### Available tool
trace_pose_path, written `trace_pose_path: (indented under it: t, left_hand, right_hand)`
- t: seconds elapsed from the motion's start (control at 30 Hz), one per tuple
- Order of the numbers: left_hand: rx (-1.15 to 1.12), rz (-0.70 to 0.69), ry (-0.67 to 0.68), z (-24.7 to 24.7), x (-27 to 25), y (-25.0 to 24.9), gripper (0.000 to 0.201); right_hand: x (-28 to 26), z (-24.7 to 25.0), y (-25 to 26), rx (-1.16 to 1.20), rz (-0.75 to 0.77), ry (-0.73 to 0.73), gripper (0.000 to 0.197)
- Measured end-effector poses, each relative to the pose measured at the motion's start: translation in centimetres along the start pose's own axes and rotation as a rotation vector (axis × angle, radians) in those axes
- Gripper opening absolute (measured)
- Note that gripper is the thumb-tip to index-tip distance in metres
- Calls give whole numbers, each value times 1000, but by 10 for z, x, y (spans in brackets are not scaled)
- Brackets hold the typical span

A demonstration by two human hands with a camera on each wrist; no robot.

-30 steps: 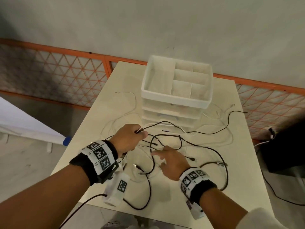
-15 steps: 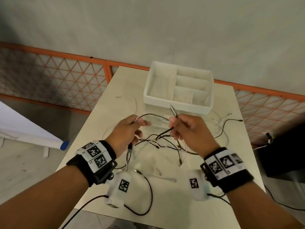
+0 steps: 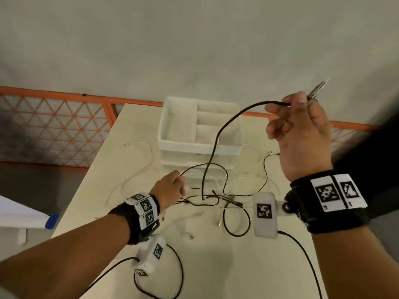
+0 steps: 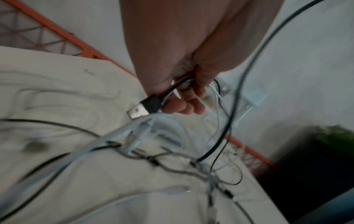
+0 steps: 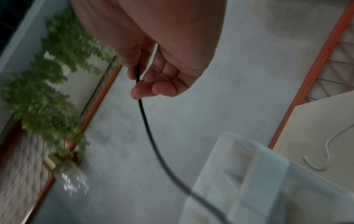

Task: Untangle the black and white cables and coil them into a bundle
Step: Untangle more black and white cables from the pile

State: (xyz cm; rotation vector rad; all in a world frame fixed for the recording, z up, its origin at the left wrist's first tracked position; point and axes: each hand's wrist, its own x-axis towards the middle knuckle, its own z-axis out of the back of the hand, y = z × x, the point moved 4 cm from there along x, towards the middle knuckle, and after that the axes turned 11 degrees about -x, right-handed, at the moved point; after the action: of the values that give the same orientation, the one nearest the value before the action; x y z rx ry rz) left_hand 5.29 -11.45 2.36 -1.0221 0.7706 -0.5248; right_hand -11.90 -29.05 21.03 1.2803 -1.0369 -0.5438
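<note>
Your right hand [image 3: 302,134] is raised above the table [image 3: 216,266], with thumb and fingers pinched on 1 black cable [image 3: 218,134] near its plug. This cable hangs down into the tangle [image 3: 216,199] of black and white cables on the table, in front of the white organizer [image 3: 198,126]. Your left hand [image 3: 170,188] is low at the tangle, closed around a black USB plug [image 4: 145,106] and some white cables. The 2 hands are well apart.

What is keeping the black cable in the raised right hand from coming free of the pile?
The black cable pinched by the right hand runs down into the tangle on the table, where other black and white cables cross it. The left hand grips several strands beside it.
</note>
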Motion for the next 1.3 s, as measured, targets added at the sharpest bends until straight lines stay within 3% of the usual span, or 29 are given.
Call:
trace_pose_path:
  t: [0.07, 0.17, 0.33, 0.4, 0.53, 0.57, 0.67, 0.77, 0.9, 0.93, 1.0, 1.07, 1.13, 1.2, 1.3]
  left_hand:
    - [-124, 62, -36, 8, -1, 9, 24]
    - [-339, 11, -76, 13, -5, -26, 23]
    - [-622, -105, 41, -9, -4, -91, 26]
    - [-603, -67, 37, -20, -4, -86, 25]
    - [-500, 45, -125, -14, -4, -50, 23]
    - [-501, 54, -95, -14, -5, -45, 22]
    - [-551, 92, 188, -32, -15, -40, 21]
    - [-478, 143, 309, -50, -28, -30, 24]
    - [-436, 116, 89, -22, -25, -34, 23]
    - [-425, 72, 45, -11, -22, -44, 23]
    - [-386, -54, 27, 8, -22, -75, 24]
    - [-334, -163, 90, 14, -27, -109, 27]
    - [-276, -203, 180, 8, -35, -132, 27]
    - [-264, -225, 245, -3, -41, -144, 28]
    - [-306, -245, 254, -7, -44, -144, 31]
  right_hand:
    - [5, 10, 3, 19, -23, -22, 26]
    - [-2, 5, -10, -52, -88, 22, 27]
    - [-23, -35, -24, -58, -150, 203, 29]
    - [-21, -42, -17, -1, -139, 210, 29]
    - [-10, -33, -2, 99, -124, 193, 31]
    - [-10, -32, 1, 110, -121, 204, 32]
    - [-15, -38, 5, 127, -118, 237, 31]
    - [-11, -37, 3, 148, -122, 124, 28]
    - [4, 9, -31, 0, -285, -170, 20]
    - [4, 19, -43, -127, -373, -182, 18]
    - [-6, 30, -70, -385, -527, -132, 32]
    - [-20, 21, -74, -526, -427, -48, 49]
    - [-35, -8, -54, -605, -151, 132, 55]
    - [-43, -36, -40, -736, 71, 312, 45]
    - [-33, -44, -34, -885, 133, 252, 14]
